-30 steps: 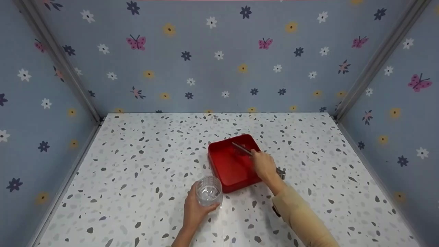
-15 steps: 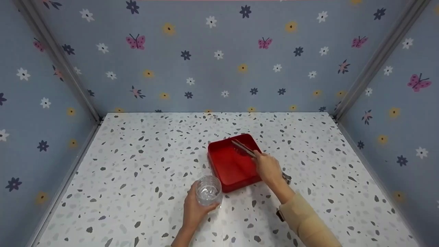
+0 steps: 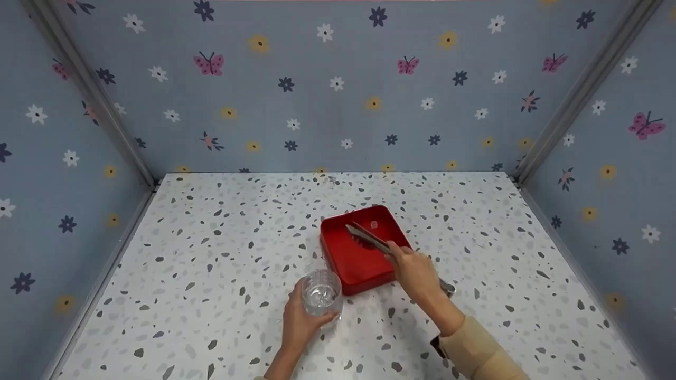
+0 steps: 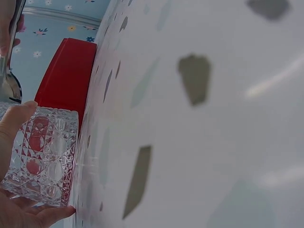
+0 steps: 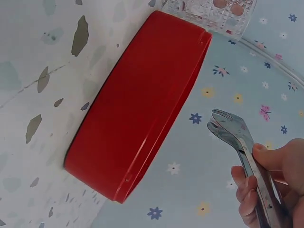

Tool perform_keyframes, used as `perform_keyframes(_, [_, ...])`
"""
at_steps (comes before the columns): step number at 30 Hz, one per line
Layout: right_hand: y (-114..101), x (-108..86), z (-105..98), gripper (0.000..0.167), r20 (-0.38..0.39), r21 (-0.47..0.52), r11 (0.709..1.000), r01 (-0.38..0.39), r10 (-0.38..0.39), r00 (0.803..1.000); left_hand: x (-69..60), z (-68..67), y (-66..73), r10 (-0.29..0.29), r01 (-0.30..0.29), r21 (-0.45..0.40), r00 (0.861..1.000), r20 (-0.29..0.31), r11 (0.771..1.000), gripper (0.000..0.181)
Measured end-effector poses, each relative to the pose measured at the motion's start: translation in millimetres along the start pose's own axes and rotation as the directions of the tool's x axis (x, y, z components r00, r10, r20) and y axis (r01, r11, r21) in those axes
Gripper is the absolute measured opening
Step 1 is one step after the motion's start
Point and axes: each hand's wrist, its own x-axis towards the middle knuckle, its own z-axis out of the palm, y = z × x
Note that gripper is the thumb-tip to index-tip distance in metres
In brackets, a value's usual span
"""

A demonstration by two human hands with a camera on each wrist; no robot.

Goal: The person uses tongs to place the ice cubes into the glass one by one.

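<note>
My left hand grips a clear cut-glass tumbler that stands on the table at the near left corner of a red square tray. Metal tongs are held in my right hand, their tips above the tray and pointing to its far left. In the right wrist view the tips of the tongs are nearly together; I cannot tell whether something small lies between them. A small pale, clear-looking piece or mark shows on the tray's floor near the far side.
The white speckled table extends around the tray and tumbler. Blue flowered panels close off the back and both sides, with grey metal posts in the corners.
My right hand and the tongs have drawn up and back toward me, with the tips shifting left over the tray. The pale spot on the tray's floor is now uncovered. My left hand stays put.
</note>
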Motion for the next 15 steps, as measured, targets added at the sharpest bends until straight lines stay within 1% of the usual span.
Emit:
perform_keyframes(2, [-4, -2.5, -4, 0.025, -0.007, 0.02, 1.0, 0.013, -0.013, 1.0, -0.2, -0.4, 0.3, -0.006, 0.006, 0.001, 1.0, 0.009, 1.0, 0.093])
perform_keyframes(9, [-17, -9.6, -15, 0.027, -0.054, 0.076, 0.993, 0.094, -0.09, 0.994, 0.1, -1.0, 1.1, -0.001, 0.001, 0.005, 1.0, 0.006, 1.0, 0.094])
perform_keyframes(15, [-27, -17.0, -21, 0.027, -0.069, 0.083, 0.987, 0.14, -0.134, 0.989, 0.4, -1.5, 2.9, -0.029, 0.029, 0.013, 0.999, 0.017, 1.0, 0.094])
